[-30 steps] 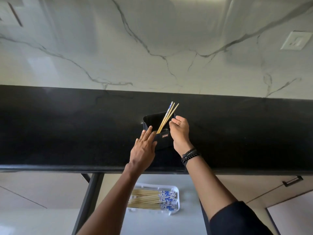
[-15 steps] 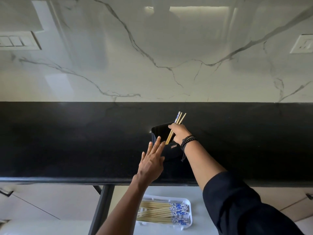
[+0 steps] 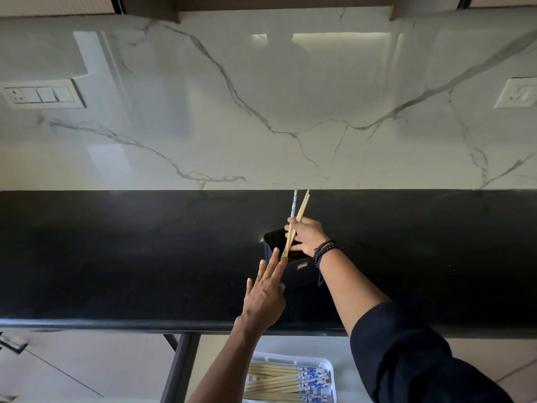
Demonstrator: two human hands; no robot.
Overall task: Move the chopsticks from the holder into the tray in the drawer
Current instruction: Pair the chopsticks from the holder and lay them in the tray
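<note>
A small bunch of chopsticks point(image 3: 295, 221) is pinched in the right hand point(image 3: 306, 235), held over the open mouth of the black holder point(image 3: 290, 257). Their lower tips reach down to the holder's near rim, and their upper ends slant up and slightly right, toward the far edge of the counter (one stick shows a blue-and-white patterned end, the others are plain wood). The right hand's fingers are closed around the sticks about midway along them; dark beaded bracelets point(image 3: 325, 250) circle that wrist, and a dark sleeve point(image 3: 406, 350) covers the forearm nearer the camera.

The left hand point(image 3: 266, 295) lies just left of the holder with its fingers spread and straight, holding nothing; the fingertips touch or nearly touch the holder's near-left corner, and which of the two cannot be told.

The holder stands on a black countertop point(image 3: 116, 257), about midway between its near edge and the white veined marble wall point(image 3: 261, 112) behind it. Below the counter's near edge, an open drawer point(image 3: 345, 379) holds a white tray point(image 3: 331, 366), in which more chopsticks point(image 3: 279, 381) lie flat, side by side, with their blue-patterned ends to the right. A switch plate point(image 3: 40, 94) sits on the wall at far left, a socket point(image 3: 517, 93) at far right.
</note>
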